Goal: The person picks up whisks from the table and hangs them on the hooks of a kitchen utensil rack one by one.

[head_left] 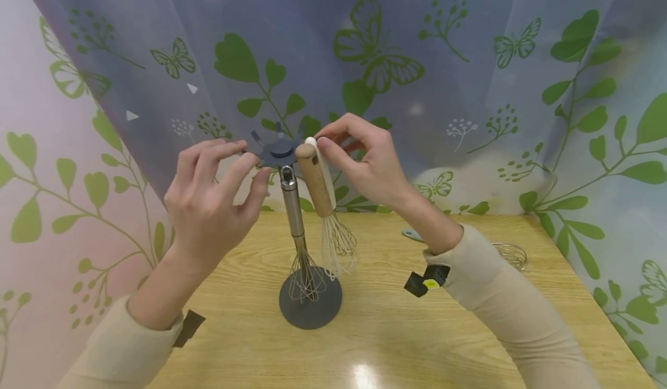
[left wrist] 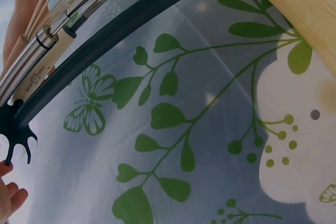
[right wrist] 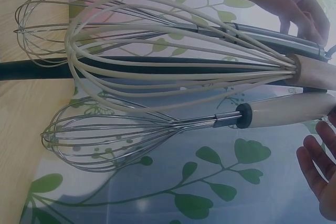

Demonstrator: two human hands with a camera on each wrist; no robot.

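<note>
A dark whisk stand with a hooked top [head_left: 281,149] and round base [head_left: 311,315] stands on the table. A steel-handled whisk [head_left: 294,210] hangs on its near side. Beside that hangs a wooden-handled whisk [head_left: 315,182] with pale wires. Partly behind it is a cream-handled whisk [right wrist: 289,110] with steel wires. My right hand [head_left: 367,160] pinches the top end of the cream handle between thumb and forefinger. At the stand's left, my left hand [head_left: 213,195] has its fingertips on a hook [left wrist: 22,150], fingers bent.
Another whisk lies on the wooden table [head_left: 396,331], its wire loops [head_left: 513,256] showing beyond my right forearm and its grey handle end [head_left: 411,235] to the left. A leaf-and-butterfly patterned curtain [head_left: 448,105] rises behind the table.
</note>
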